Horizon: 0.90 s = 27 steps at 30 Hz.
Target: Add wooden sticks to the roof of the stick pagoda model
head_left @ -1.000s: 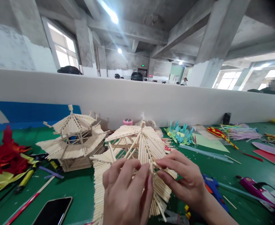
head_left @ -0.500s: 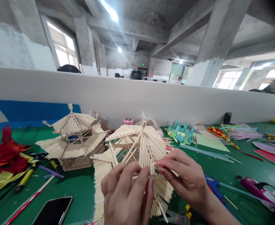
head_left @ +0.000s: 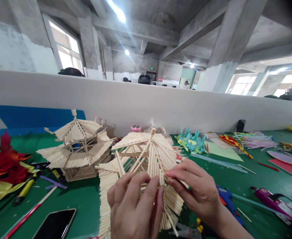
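Note:
A pavilion model [head_left: 163, 151] built of thin wooden sticks stands in front of me, its upper roof partly covered with sticks. My left hand [head_left: 136, 205] is closed at the lower edge of that roof, thumb and fingers pinching around the end of a roof stick. On the other side, my right hand [head_left: 194, 186] pinches at the same roof edge, thumb against forefinger. Its fingertips hide what lies between them. A second stick pavilion [head_left: 82, 152] with both roofs covered stands to the left.
A phone [head_left: 56, 224] lies at the front left, near red paper flowers [head_left: 7, 167]. Right of me are a blue glue gun [head_left: 229, 202], a purple device [head_left: 275, 202] and clear glue sticks [head_left: 218, 162]. A teal folded-paper piece [head_left: 192, 141] sits by the white partition [head_left: 198, 104].
Both hands keep nearly the same pinch at the roof edge. The view has shifted very slightly, and a distant person has moved a little to the left.

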{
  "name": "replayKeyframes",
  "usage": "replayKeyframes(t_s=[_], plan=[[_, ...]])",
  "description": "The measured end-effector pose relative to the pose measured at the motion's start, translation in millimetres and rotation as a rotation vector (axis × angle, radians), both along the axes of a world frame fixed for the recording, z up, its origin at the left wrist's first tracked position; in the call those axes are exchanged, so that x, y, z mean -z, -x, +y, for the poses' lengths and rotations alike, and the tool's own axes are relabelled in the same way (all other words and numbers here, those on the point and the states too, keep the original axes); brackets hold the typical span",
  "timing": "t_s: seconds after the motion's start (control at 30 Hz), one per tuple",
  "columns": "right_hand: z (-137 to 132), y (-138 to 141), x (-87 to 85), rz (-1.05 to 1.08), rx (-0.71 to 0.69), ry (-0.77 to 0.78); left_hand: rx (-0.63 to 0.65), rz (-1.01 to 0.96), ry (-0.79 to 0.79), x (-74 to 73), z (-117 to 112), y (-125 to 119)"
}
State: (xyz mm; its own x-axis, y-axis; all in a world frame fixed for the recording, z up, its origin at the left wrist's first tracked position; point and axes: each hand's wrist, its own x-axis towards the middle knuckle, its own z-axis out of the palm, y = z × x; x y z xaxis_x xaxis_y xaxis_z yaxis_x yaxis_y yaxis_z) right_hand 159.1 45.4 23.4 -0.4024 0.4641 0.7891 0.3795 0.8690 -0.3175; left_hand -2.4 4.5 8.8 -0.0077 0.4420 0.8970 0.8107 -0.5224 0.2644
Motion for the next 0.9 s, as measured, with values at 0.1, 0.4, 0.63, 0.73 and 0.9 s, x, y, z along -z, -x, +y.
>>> replayKeyframes(t_s=[0.1, 0.4, 0.63, 0.73, 0.9], plan=[[0, 1, -0.3, 0.014, 0.008, -0.003, 0.004, 0.002, 0.007, -1.5, 0, -1], [-1, 2, -1.6, 0.054, -0.001, 0.000, -0.015, 0.045, -0.004, -7.5, 3, -7], [-4, -1, 4.0, 0.104, 0.018, 0.015, -0.027, 0.124, 0.025, -8.8, 6, -8], [-4, -1, 7.3, 0.132, 0.019, 0.033, -0.019, 0.245, 0.035, -12.5, 5, -2], [-3, 2, 6.0, 0.147, -0.006, 0.025, 0.003, 0.304, -0.068, -9.1, -2, 17]])
